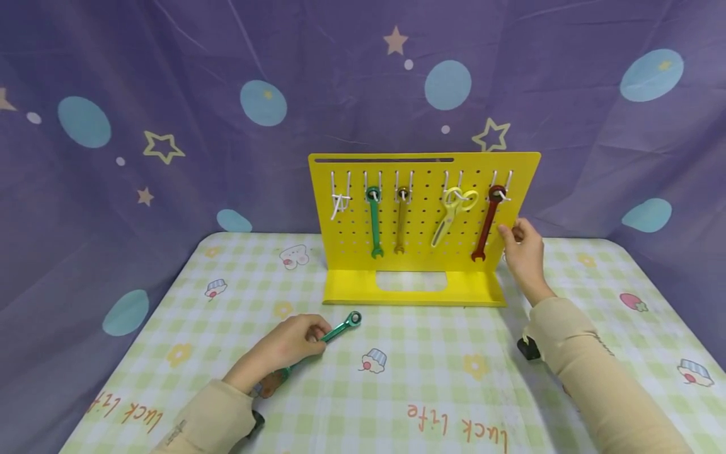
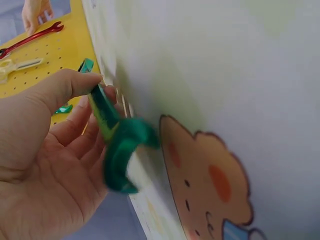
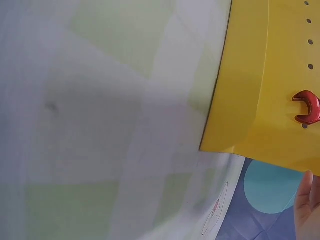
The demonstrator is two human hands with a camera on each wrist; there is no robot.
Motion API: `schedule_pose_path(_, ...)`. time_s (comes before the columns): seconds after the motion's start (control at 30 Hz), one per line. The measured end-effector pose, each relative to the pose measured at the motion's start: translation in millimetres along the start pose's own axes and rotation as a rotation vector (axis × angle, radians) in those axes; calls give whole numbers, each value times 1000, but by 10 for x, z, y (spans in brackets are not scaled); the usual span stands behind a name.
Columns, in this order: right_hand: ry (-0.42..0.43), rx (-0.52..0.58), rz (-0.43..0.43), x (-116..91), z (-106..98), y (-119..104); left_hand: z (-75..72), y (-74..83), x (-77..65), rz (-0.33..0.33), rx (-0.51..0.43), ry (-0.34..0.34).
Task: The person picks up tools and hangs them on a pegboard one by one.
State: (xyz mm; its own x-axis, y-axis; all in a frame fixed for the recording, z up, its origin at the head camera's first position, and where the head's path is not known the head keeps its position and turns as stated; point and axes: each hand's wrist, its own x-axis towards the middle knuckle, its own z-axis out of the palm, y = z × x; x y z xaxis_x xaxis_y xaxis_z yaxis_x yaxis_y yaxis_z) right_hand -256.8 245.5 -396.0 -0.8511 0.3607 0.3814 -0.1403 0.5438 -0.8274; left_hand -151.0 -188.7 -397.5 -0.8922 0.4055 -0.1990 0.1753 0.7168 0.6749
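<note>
My left hand [image 1: 292, 343] pinches a green combination wrench [image 1: 340, 328] between thumb and fingers, low over the table in front of the pegboard. Its ring end points toward the board; its open-jawed end [image 2: 125, 155] faces the camera in the left wrist view. At the right edge of the yellow pegboard [image 1: 420, 252], my right hand [image 1: 524, 252] grips the side, thumb in front and the other fingers mostly hidden behind. On the board hang another green wrench [image 1: 375, 227], a gold wrench [image 1: 401, 224], pale yellow scissors [image 1: 450, 217] and a red wrench [image 1: 486, 227].
A white hook [image 1: 340, 200] sits at the board's far left. The board's base stands on a green-checked tablecloth [image 1: 431, 378] printed with cartoons. Behind the table hangs a purple curtain [image 1: 351, 75] with stars and blue ovals.
</note>
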Motion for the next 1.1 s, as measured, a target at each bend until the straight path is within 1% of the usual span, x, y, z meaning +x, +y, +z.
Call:
schedule_pose_path(0.07,6,4,-4,-3,3,-1,-5,1,-13,2,-16,-1)
schedule_pose_path(0.17,11,10,-10,-8,6,-4,-7,13,-27,-5,-26,19)
schedule_pose_path(0.4,0,7,-5,-19,5,-17,21,41,-18,-49,-50,94)
schedule_pose_path(0.63,-1,4,-3,-24,-12,-35,5,84,-12,-21,-96,164)
schedule_pose_path(0.73,-2,5,-3,-23,-2,-37,-8,105,-7,-29,-103,201)
schedule_pose_path(0.83,-1,4,0,-5,-3,-42,-19,127,10,-54,-124,229)
schedule_pose_path(0.93,-3,0,7,4,0,-43,-29,140,26,-74,-144,242)
schedule_pose_path(1.1,-4,-5,8,-23,-6,-42,-51,175,34,-60,-153,258)
